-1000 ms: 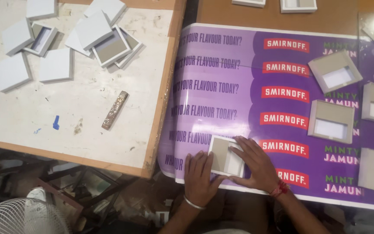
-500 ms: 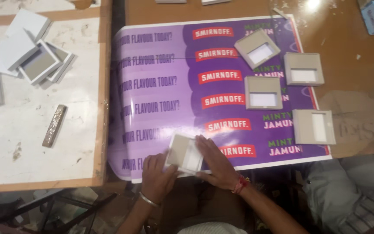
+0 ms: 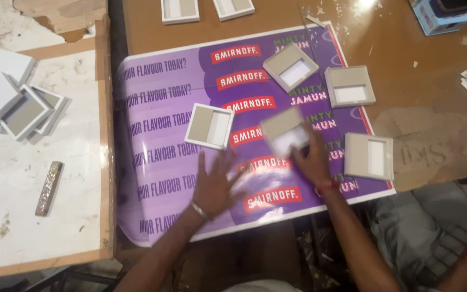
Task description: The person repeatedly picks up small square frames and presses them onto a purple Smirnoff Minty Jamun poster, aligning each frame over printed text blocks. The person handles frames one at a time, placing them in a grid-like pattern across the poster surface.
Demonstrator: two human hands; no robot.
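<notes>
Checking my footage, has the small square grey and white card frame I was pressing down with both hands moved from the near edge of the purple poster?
Yes. The square card frame now lies farther up the purple poster, away from its near edge.

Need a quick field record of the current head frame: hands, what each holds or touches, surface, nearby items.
left hand: open, flat on purple poster, holds nothing
right hand: grips blurred square tray
nearest to left hand: white-rimmed square tray, apart from the fingers
other trays on poster: three, right side, e.g.
left table: stacked trays, flat metal file
</notes>
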